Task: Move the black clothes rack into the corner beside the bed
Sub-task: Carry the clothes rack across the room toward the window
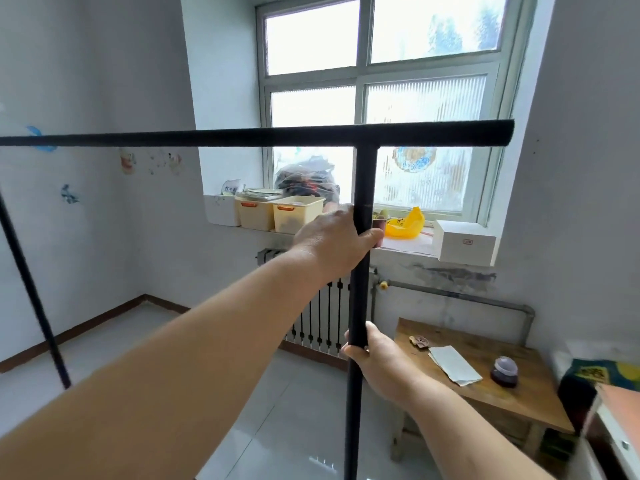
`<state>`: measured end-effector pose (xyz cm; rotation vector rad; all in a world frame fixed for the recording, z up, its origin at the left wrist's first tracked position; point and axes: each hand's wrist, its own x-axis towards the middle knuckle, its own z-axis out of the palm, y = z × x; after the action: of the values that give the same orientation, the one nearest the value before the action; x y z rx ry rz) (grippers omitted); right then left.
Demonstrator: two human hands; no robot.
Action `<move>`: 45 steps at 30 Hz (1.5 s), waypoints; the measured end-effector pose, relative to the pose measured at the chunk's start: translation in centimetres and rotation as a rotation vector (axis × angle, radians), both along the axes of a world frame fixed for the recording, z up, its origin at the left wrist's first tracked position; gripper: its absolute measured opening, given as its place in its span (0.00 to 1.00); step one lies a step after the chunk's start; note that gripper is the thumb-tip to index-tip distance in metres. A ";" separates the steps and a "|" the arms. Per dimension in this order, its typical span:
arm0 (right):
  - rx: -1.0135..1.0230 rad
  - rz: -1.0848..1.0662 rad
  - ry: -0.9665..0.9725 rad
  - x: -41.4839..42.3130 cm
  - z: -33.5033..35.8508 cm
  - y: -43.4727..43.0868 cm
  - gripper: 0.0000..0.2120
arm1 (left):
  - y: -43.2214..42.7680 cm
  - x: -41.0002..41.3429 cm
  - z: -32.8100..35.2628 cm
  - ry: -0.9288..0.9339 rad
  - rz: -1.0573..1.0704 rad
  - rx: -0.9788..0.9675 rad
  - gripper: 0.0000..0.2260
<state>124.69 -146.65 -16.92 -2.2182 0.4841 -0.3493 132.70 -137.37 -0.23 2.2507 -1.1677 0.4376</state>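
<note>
Rack: the black clothes rack (360,216) stood right in front of you, its top bar running level from the left edge of the view to a free end before the window (381,98), its near upright dropping from that bar to the bottom of the view.
Far leg: a second black pole of the rack slanted down at the far left, over the pale tiled floor (304,427).
Your left hand: your left hand (332,240) was wrapped round the upright about halfway between the top bar and your other hand, thumb showing on the right side of the pole.
Your right hand: your right hand (377,355) was clenched round the same upright lower down, fingers curled over its left side.
Windowsill: behind the pole, the sill (408,245) carried two cream bins (280,211) toward its left end, a yellow bag (407,221) near the middle and a white box (465,242) at its right end.
Radiator: a dark-barred radiator (322,317) sat under the sill, partly hidden by your left arm.
Desk: the wooden desk (526,400) stood to the right of the pole, with a sheet of paper (453,365) near its middle and a small purple jar (504,371) just right of that.
Bed: only a strip of bedding (602,375) showed at the right edge, beyond the desk's right side.
Corner: the left wall and the window wall met at an open corner, well left of the upright you held.
</note>
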 end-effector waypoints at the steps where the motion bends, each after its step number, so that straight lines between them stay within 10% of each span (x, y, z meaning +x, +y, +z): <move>1: 0.019 0.004 0.001 1.2 0.1 -1.4 0.03 | -1.4 1.4 0.0 0.004 -0.007 -0.004 0.24; 45: -0.116 0.287 0.121 63.4 1.4 -24.0 0.09 | -22.8 59.2 0.1 0.083 0.388 0.018 0.20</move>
<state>188.11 -170.63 -15.47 -2.3905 0.2070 -0.0934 191.91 -160.17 -0.16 2.4896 -0.6924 0.4770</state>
